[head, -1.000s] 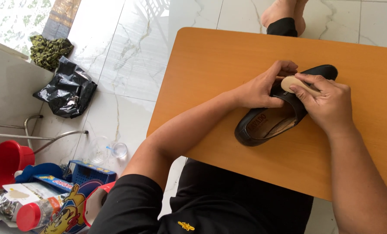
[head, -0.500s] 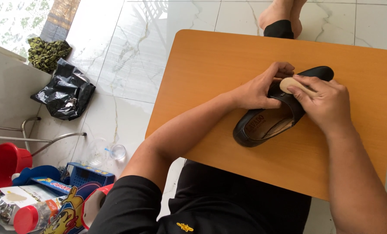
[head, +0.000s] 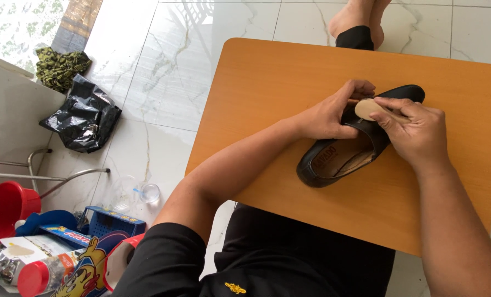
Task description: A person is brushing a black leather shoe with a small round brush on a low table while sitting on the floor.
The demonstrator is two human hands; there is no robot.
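Right hand (head: 416,132) fingers closed on a small wooden brush (head: 366,108), pressed to the black shoe's (head: 350,148) upper. Left hand (head: 333,113) fingers clasp the shoe's side, steadying it. Shoe lies near the surface's (head: 267,82) right edge. Advisable: short, even strokes, firm bracing.

Black leather shoe (head: 339,159) lying on the orange bench (head: 289,82), toward its right side, heel opening nearer the person and toe pointing away to the right; tan insole visible inside. Wooden-handled brush (head: 366,108), pale and rounded at its end, resting against the shoe's upper, above the vamp, its bristles hidden.
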